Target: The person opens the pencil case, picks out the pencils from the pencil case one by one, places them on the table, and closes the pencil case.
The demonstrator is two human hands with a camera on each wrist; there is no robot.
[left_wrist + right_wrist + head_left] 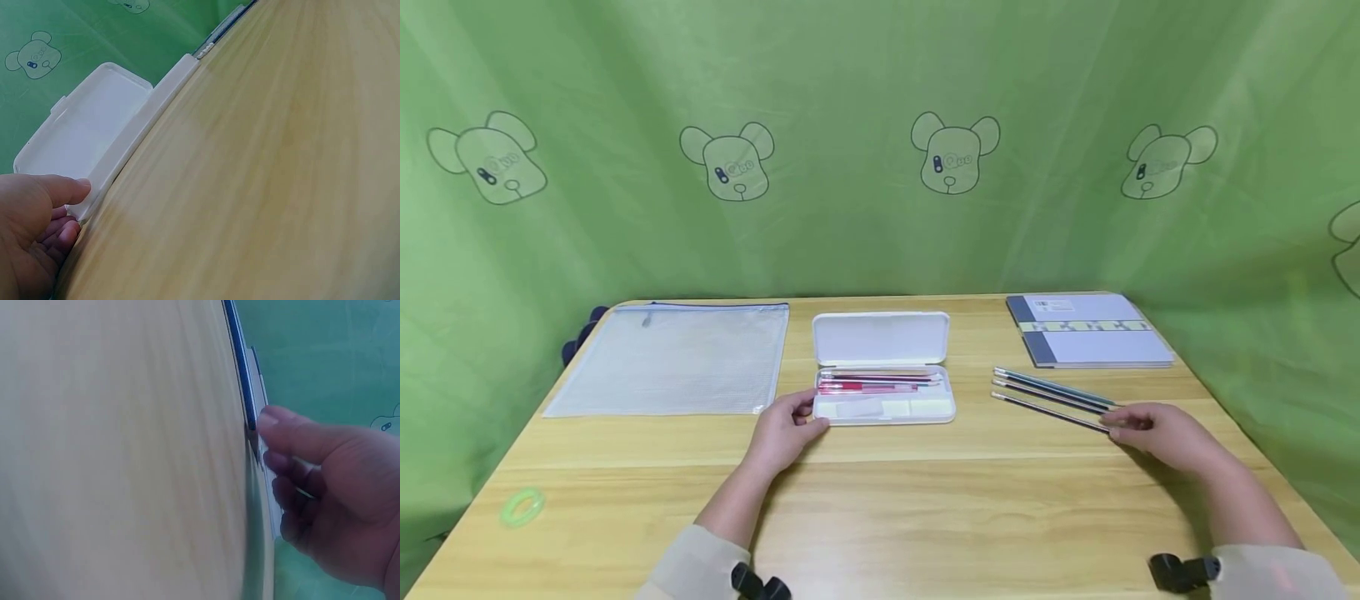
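A rectangular white plastic pencil case [895, 422] lies open on the pale wooden table [925, 500], its lid [881, 337] leaning back, with slim pencils and a clear-barrelled red pen [868, 387] inside. At its near left corner the person's left hand [782, 433] pinches the wall, thumb in front and fingers curled at the side. Right of the case, a loose fan of slim blue and dark pencils [1051, 397] points its eraser ends toward it; at their far ends is the right hand [1161, 437], fingers half curled, thumb and fingertips close to the pencils. Whether they actually grip cannot be told.

The fan looks the likeliest trouble: the nearest pencil lies apart from the others, so a gather from one end could miss it or let it roll. A hard pull by the left hand could skew the case and shift its contents.

The right wrist view shows a sharpened tip just beside the thumb, which the head view hides; the left wrist view shows the thumb against the outer front wall but not the contents. Only the head view shows the green ring [522, 507], nearer the person and left of the case.
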